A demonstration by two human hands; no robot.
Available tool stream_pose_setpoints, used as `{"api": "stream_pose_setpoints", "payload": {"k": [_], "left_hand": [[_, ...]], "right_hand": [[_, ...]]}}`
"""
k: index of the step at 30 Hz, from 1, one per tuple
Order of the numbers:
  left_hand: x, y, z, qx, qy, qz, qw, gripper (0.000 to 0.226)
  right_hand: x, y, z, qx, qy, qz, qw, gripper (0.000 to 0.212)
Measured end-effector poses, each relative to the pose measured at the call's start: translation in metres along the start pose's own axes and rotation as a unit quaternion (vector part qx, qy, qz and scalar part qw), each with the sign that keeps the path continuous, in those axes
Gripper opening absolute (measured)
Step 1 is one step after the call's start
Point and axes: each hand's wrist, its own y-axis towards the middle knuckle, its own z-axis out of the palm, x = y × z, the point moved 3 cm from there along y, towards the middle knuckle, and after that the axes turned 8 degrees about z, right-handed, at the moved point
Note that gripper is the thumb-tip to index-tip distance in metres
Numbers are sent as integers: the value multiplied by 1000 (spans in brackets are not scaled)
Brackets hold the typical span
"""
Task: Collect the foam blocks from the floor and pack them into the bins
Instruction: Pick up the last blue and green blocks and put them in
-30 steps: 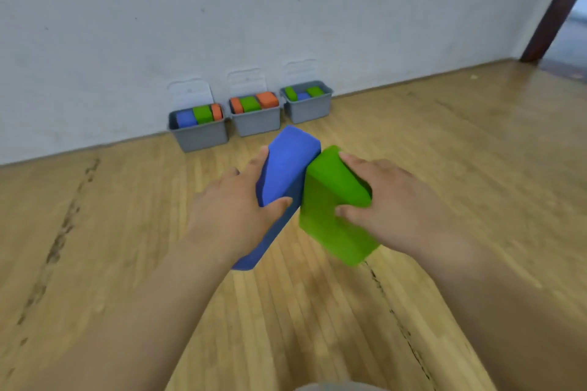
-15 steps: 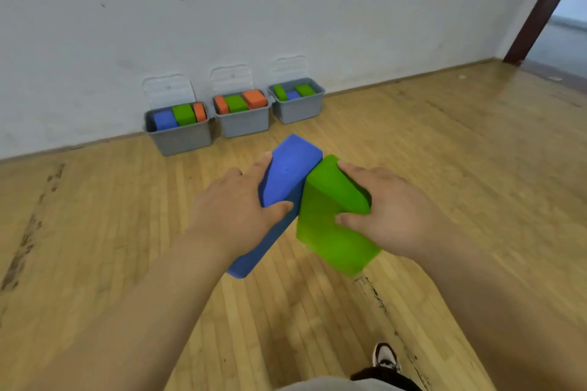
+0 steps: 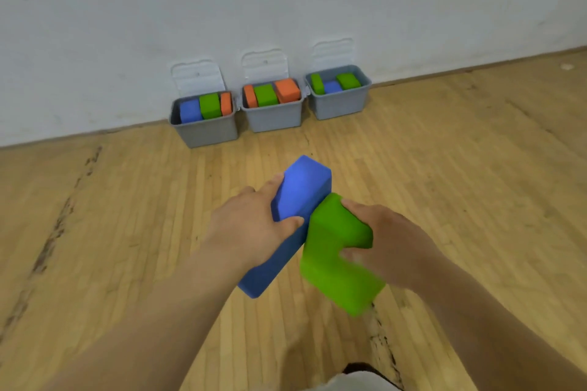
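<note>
Your left hand (image 3: pixel 251 228) grips a blue rectangular foam block (image 3: pixel 301 190), fingers (image 3: pixel 276 181) curled over its far side, thumb on the near face. The block is held above the wooden floor (image 3: pixel 127 232), slanted, its far end pointing toward the middle grey plastic bin (image 3: pixel 274 119). Your right hand (image 3: pixel 390 247) grips a green rectangular foam block (image 3: pixel 333 251), fingers wrapped over its top, thumb blurred on the front. The green block touches the blue one's right side, and both are well short of the middle bin. The middle bin holds orange and green blocks. The left grey bin (image 3: pixel 206 133) beside it has blue, green and orange. The right grey bin (image 3: pixel 340 105) has green and blue. All three stand against the white wall (image 3: pixel 286 3).
</note>
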Motion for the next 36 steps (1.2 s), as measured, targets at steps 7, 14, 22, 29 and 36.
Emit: {"api": "stream_pose_setpoints", "payload": {"k": [7,14,22,29,36], "left_hand": [[9,123,-26,-15,-44,-42,998,86],[56,299,-9,0,-64,-7,998,85],[102,529,-51,19,-80,65,994,88],[111,675,-41,24,-124,68,990,90],[95,805,-9,12,-150,-21,988,84]], "right_hand": [[-10,137,-75,-4,17,-11,1000,95],[-11,290,-83,4,28,35,999,93],[2,458,-128,-47,76,137,987,90],[-17,589,-167,-32,105,155,982,84],[-66,780,-221,-9,95,107,990,87]]}}
